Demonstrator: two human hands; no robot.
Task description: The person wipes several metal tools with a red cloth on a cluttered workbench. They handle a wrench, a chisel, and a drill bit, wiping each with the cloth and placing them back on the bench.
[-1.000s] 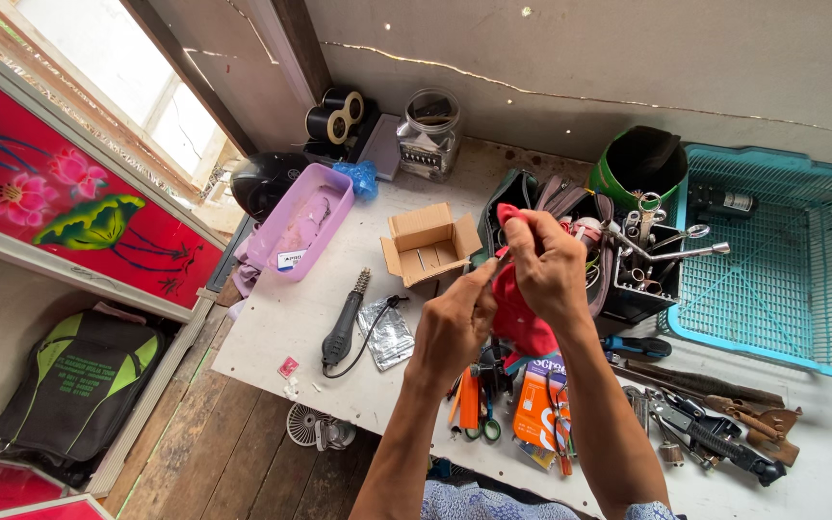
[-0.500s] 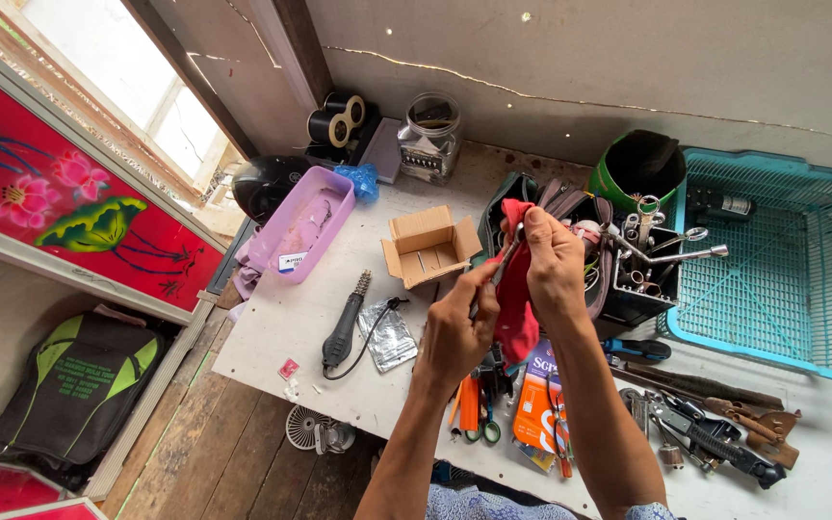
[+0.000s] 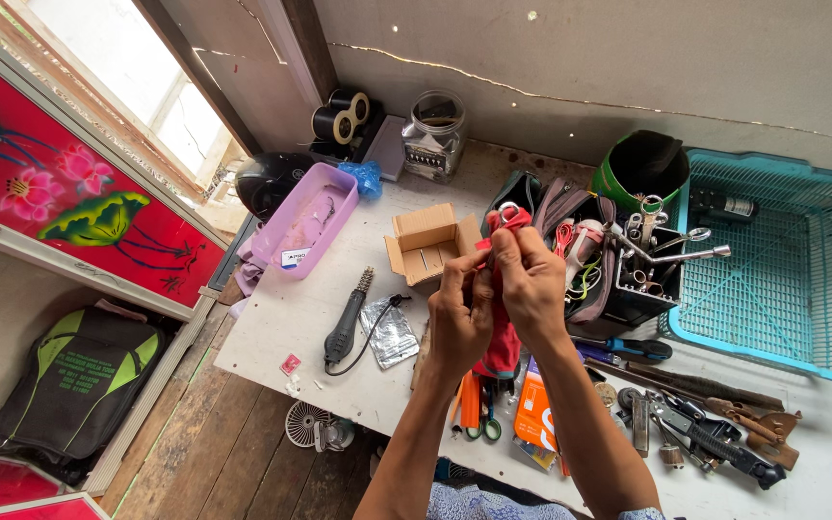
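Compared with a second ago, both hands have drawn slightly nearer and lower over the white workbench (image 3: 272, 327), and the left hand (image 3: 461, 318) has closed in beside the right hand (image 3: 530, 285), so both now pinch the red strap (image 3: 505, 337) with fingers pressed together. A metal ring (image 3: 509, 210) sticks up at the strap's far end, just near the small cardboard box (image 3: 428, 246). Exactly what the fingertips do is hidden behind the knuckles, and the strap's lower end is lost among orange-handled tools (image 3: 472, 404).
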